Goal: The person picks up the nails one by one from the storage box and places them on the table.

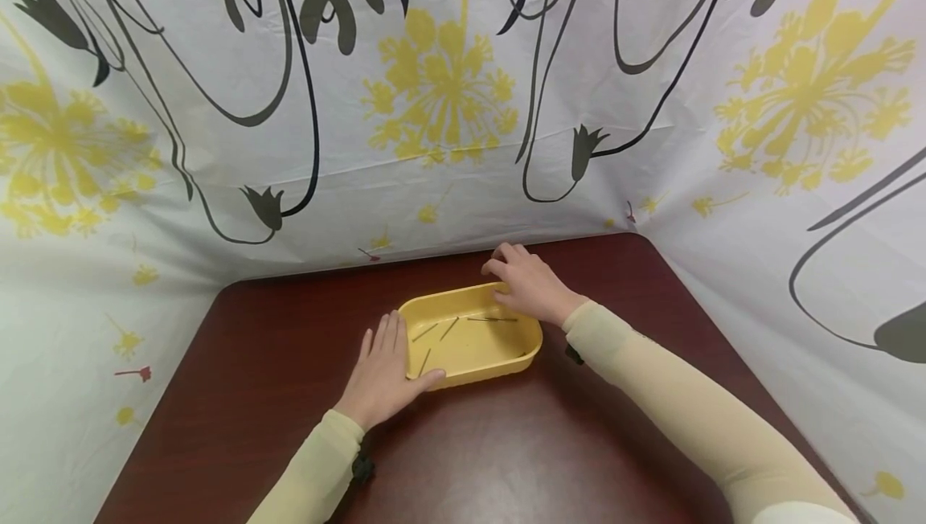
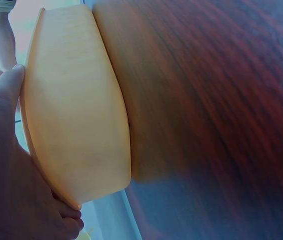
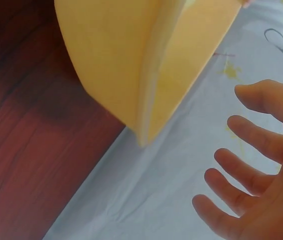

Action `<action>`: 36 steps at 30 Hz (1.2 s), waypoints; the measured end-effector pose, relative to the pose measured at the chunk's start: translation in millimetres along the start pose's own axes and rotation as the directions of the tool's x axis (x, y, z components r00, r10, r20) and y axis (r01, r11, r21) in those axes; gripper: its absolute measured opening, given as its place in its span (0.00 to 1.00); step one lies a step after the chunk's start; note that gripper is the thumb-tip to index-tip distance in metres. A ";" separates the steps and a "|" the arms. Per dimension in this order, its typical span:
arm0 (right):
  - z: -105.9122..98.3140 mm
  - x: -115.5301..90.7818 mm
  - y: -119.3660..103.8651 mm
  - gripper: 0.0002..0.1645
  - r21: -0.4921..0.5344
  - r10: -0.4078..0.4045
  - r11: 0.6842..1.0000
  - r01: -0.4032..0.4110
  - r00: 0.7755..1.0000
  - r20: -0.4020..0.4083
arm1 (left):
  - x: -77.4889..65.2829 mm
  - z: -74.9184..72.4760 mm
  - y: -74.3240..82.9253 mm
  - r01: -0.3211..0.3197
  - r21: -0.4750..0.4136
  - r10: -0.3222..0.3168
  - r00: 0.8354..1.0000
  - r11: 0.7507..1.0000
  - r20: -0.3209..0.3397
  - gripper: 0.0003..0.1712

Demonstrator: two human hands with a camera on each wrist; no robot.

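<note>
A yellow tray [image 1: 473, 350] sat on the dark red tabletop [image 1: 289, 403], near its far edge. The left hand [image 1: 383, 377] lay flat along the tray's left end, fingers straight and close together, thumb spread along the near rim. The right hand [image 1: 537, 287] arched by the far right corner, fingers loosely bent. Several thin dark sticks [image 1: 449, 329] were scattered over the tray's floor, at differing angles. The right wrist view showed what the head view left unclear: those right fingers stood apart, holding nothing, beside the tray. The left wrist view showed the tray's smooth outer wall. Behind hung a flower-patterned cloth [image 1: 463, 186].
</note>
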State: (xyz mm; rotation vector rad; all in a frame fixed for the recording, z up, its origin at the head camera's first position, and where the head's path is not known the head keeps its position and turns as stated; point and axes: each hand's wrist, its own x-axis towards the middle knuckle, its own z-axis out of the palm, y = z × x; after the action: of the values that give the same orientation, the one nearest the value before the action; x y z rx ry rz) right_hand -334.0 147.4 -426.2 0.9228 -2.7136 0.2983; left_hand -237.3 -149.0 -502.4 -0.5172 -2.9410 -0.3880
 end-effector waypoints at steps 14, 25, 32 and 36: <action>30.5 8.6 -13.2 0.19 -0.030 -0.008 0.999 0.013 0.986 0.164 | -0.1 -2.3 -0.9 0.000 -0.003 0.000 1.000 1.000 0.006 0.69; 51.9 11.9 -10.5 0.06 -0.098 -0.034 0.994 0.055 0.979 0.203 | -0.6 -0.4 -2.4 0.001 -0.005 -0.001 1.000 1.000 0.007 0.69; 57.6 10.1 -7.4 0.22 -0.145 -0.047 0.986 0.085 0.968 0.248 | -0.2 1.3 -1.5 -0.002 -0.012 0.002 1.000 1.000 0.001 0.68; 58.9 8.6 -6.0 0.26 -0.172 -0.025 0.982 0.074 0.963 0.268 | 0.0 1.1 -0.6 -0.006 -0.010 0.006 1.000 1.000 -0.004 0.68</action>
State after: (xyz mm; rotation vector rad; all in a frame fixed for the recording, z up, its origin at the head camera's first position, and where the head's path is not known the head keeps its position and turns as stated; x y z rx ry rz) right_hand -347.3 121.8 -478.7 1.0413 -2.8898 -0.0884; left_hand -237.6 -149.2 -503.7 -0.5252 -2.9348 -0.4021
